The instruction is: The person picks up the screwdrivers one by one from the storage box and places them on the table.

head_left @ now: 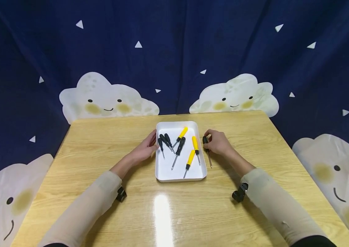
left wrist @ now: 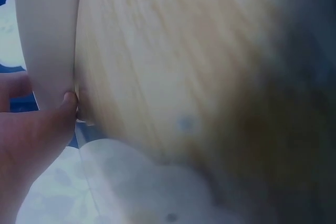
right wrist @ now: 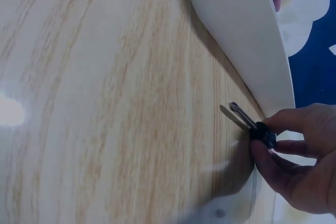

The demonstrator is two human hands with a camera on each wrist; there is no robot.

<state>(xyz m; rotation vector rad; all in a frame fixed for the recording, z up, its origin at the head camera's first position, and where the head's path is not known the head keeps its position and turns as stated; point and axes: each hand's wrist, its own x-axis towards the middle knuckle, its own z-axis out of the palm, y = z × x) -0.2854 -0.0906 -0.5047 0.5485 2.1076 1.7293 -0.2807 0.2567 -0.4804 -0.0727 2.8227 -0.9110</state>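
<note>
My left hand (head_left: 144,147) holds the left side of a white rectangular tray (head_left: 180,177); in the left wrist view its fingers and thumb are at the tray wall (left wrist: 50,35). My right hand (head_left: 218,142) pinches the dark handle of a screwdriver (head_left: 209,159) just right of the tray. Its metal shaft points toward me, and in the right wrist view the screwdriver (right wrist: 244,116) is low by the table. Inside the tray lie three yellow-handled screwdrivers (head_left: 190,157) and several black-handled screwdrivers (head_left: 179,147), at mixed angles.
The tray stands on a light wooden table (head_left: 106,137). Behind it hangs a dark blue curtain (head_left: 174,51) with white triangles and smiling clouds. A bright light reflection (head_left: 163,219) shows on the tabletop in front of the tray.
</note>
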